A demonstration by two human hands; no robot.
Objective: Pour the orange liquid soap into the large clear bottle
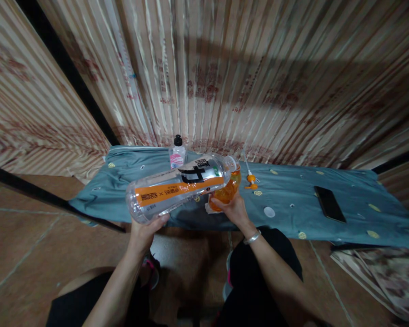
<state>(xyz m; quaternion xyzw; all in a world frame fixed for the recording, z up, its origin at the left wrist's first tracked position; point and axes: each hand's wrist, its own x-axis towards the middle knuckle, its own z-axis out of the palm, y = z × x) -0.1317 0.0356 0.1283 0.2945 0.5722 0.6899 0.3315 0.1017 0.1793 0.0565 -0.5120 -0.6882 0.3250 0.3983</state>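
A large clear plastic bottle [177, 186] with an orange and silver label lies tilted nearly sideways in the air, its neck to the right. My left hand [146, 231] grips it from below near its base. My right hand [233, 210] is wrapped round a smaller bottle [225, 195] of orange liquid, over a white tissue [211, 209] on the cloth. The big bottle's mouth meets the top of the orange bottle; whether liquid is passing between them I cannot tell. An orange pump head [251, 180] with a thin tube lies just right of the bottles.
A green patterned cloth [293, 177] covers the narrow bench. On it are a small bottle with a black cap [177, 152] behind, a white round cap [269, 212] and a black phone [329, 204] at right. Striped curtains [204, 81] hang behind; dark poles [71, 81] stand at left.
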